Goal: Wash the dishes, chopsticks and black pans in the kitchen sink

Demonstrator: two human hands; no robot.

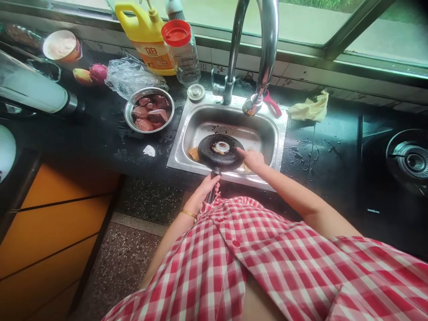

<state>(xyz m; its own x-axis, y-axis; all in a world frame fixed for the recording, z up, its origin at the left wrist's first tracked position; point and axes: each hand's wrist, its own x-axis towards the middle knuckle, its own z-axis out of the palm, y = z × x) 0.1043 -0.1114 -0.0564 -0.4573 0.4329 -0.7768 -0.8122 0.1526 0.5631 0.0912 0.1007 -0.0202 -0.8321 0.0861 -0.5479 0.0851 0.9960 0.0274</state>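
A black frying pan (206, 150) with a pale, brown-stained round centre is held over the sink (278, 147). It looks turned underside up. My left hand (204, 187) is closed around its dark handle, below the sink's front edge. At the pan's right rim is my right hand (252, 159), with one finger laid on the black surface. The other fingers curl at the rim and are partly hidden. Something pale shows under that hand, too hidden to name. A brown scrubbing pad or similar piece (194, 154) lies in the sink at the pan's left.
The faucet (264, 58) arches over the sink. To the left are a metal bowl of dark red meat (150, 113), a plastic bag (129, 76), a yellow jug (147, 40) and a red-lidded jar (185, 58). On the right lie a cloth (310, 108) and a stove burner (414, 160).
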